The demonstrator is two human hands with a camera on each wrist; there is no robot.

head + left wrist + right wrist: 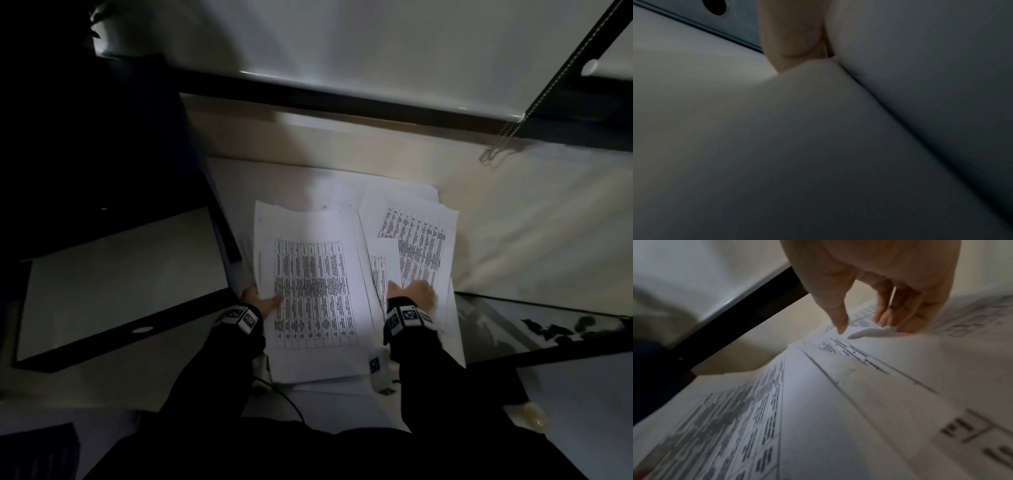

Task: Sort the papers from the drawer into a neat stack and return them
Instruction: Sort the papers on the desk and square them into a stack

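We see the left hand [257, 298] pinching the printed stack's [313, 291] left edge, thumb on top; the right hand's [416, 293] fingers [840, 316] pinch loose papers [419, 236] on the bench [531, 240].

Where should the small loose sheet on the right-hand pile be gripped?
At its near edge, from the person's side: the small sheet lies flat on the right pile, and the right hand already lifts its near corner with its fingers.

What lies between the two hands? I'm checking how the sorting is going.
In the head view, the left hand holds a printed stack; its sheets span the gap to the right hand.
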